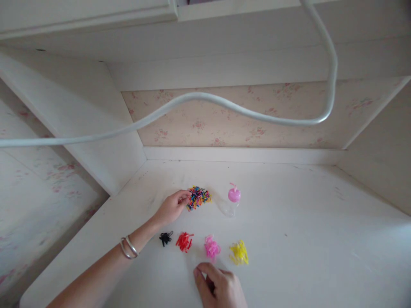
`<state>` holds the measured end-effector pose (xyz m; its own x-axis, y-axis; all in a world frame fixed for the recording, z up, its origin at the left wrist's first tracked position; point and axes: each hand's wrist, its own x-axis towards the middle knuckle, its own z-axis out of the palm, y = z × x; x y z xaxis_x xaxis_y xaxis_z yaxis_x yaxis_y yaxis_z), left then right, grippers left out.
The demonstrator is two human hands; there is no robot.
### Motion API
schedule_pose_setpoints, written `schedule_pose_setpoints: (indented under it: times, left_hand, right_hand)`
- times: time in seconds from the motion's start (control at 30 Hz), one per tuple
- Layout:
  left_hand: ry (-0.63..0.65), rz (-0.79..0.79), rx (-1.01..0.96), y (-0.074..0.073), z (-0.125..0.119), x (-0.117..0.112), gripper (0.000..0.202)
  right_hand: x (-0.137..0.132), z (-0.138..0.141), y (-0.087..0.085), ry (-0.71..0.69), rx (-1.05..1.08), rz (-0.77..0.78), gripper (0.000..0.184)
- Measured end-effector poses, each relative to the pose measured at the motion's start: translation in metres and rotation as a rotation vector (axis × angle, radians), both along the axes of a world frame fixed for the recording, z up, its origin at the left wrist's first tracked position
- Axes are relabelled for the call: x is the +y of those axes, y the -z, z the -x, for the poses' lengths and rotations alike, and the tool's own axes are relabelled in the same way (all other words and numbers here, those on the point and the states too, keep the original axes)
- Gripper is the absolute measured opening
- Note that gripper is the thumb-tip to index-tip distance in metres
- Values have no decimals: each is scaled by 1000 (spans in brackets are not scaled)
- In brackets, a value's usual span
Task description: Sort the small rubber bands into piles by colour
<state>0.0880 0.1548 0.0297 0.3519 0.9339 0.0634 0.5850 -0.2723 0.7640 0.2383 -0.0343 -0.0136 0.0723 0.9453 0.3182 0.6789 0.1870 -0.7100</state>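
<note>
My left hand [175, 207], with two silver bangles [129, 248] on its wrist, reaches to the left edge of a heap of small mixed-colour rubber bands [199, 197]. Its fingertips are pinched together there; what lies between them is hidden. Near the front, my right hand [221, 285] is curled, thumb against the forefinger, and I cannot make out anything in it. Just beyond it lies a pile of pink rubber bands [212, 247]. Red rubber bands [184, 242] and black rubber bands [165, 238] lie to the left, yellow rubber bands [239, 252] to the right.
A small clear container with a pink lid [234, 195] stands right of the mixed heap on the white desktop [298, 205]. A white cable [199, 96] crosses the view above. Side panels and an overhead cabinet [80, 17] enclose the desk.
</note>
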Motion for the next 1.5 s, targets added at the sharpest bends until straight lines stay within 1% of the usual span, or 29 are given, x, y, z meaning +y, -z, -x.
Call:
schedule_pose_setpoints:
  times: [0.07, 0.13, 0.2, 0.23, 0.3, 0.33, 0.47, 0.53, 0.63, 0.73, 0.87, 1.0, 1.13, 1.23, 1.37, 1.5]
  left_hand:
    - [9, 13, -25, 0, 0, -7, 30]
    - [18, 17, -44, 0, 0, -13, 28]
    - [15, 13, -53, 0, 1, -18, 26]
    - [11, 11, -55, 0, 2, -21, 25]
    - [6, 8, -57, -2, 4, -25, 24]
    - [6, 7, -58, -2, 6, -27, 24]
    - [16, -5, -70, -6, 15, -37, 22]
    - [19, -11, -79, -6, 18, -42, 23]
    - [15, -16, -102, -7, 22, -52, 25]
    - [-2, -1, -130, -7, 25, -61, 27]
    - [-45, 8, -161, -5, 31, -71, 27]
    - [-137, -9, -183, -2, 41, -82, 28]
    - [-147, -10, -225, 4, 54, -101, 24]
    - [-154, 40, -234, 12, 60, -121, 22]
    - [-174, 132, -184, 25, 61, -144, 25]
    - [-187, 142, -172, 36, 56, -156, 26]
  right_hand:
    - [12, -9, -29, 3, -5, 44, 40]
    - [30, -16, -56, -20, -73, 97, 29]
    - [51, -20, -73, -11, -173, 155, 25]
    - [62, -20, -77, -2, -233, 178, 26]
    - [80, -18, -77, 16, -311, 218, 28]
    - [88, -16, -74, 13, -300, 238, 29]
    - [105, -3, -58, -59, -87, 291, 30]
    - [107, 5, -53, -75, -43, 291, 32]
    - [106, 15, -50, -94, -21, 273, 31]
    - [103, 23, -53, -121, -3, 249, 31]
    - [93, 28, -58, -124, 0, 246, 32]
    - [76, 30, -60, -106, -110, 254, 34]
    - [61, 29, -61, -76, -252, 269, 33]
    - [58, 28, -63, -8, -336, 321, 33]
    - [57, 29, -60, 75, -470, 373, 34]
    - [55, 34, -53, 90, -569, 374, 38]
